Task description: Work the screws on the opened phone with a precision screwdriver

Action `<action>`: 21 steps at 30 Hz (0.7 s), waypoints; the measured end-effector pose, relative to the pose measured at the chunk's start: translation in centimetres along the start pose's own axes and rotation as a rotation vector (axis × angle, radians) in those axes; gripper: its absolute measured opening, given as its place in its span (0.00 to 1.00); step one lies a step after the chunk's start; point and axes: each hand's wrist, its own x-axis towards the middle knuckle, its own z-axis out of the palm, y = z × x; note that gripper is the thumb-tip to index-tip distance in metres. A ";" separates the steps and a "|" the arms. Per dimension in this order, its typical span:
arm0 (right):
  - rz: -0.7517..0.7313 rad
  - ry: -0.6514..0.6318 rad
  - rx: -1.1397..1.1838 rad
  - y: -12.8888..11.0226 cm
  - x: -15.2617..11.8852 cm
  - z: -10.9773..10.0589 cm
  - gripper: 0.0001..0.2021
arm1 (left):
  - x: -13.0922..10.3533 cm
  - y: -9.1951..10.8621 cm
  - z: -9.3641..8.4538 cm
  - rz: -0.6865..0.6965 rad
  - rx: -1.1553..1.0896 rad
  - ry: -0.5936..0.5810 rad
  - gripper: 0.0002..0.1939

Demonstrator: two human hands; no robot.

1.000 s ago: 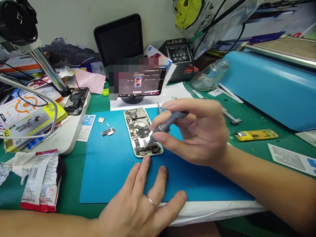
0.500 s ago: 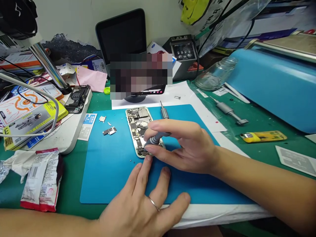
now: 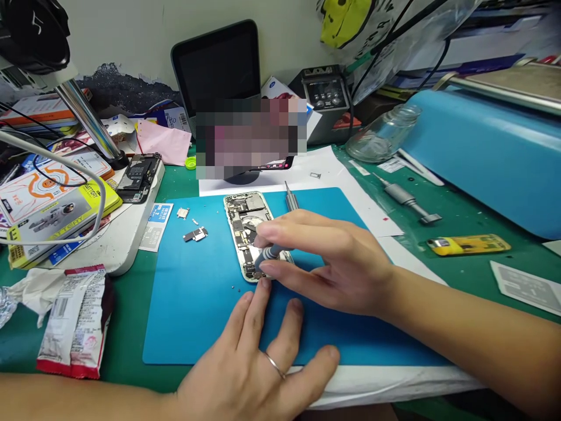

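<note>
An opened phone (image 3: 242,225) with bare inner parts lies on a blue mat (image 3: 188,310). My right hand (image 3: 324,257) pinches a grey screwdriver (image 3: 270,252) over the phone's lower half; its tip is hidden. My left hand (image 3: 258,356), with a ring on one finger, rests spread on the mat, one fingertip at the phone's lower edge. Behind my right hand a second grey screwdriver (image 3: 290,197) is partly covered. Left of the phone lie a black and silver bracket (image 3: 195,234), a small metal piece (image 3: 183,213) and tiny screws.
A glass jar (image 3: 383,134), another screwdriver (image 3: 405,197) and a yellow tool (image 3: 468,244) lie to the right. Battery boxes (image 3: 65,216), a white stand (image 3: 127,245) holding another opened phone (image 3: 139,175), and a snack wrapper (image 3: 74,321) occupy the left. Behind is a dark screen (image 3: 217,67).
The fingers of my right hand have shifted slightly around the screwdriver, the index finger a little lower and further left. My left hand stays in place on the mat.
</note>
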 end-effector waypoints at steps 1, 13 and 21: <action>0.004 0.006 0.011 0.0 0.0 0.1 0.17 | 0.0 0.0 0.0 0.001 -0.001 0.003 0.22; 0.021 0.009 0.010 -0.2 -0.2 0.1 0.18 | -0.1 0.0 0.0 -0.006 0.004 0.003 0.23; 0.001 -0.008 -0.013 -0.4 -0.2 0.1 0.20 | 0.0 0.0 0.0 -0.016 0.006 0.017 0.22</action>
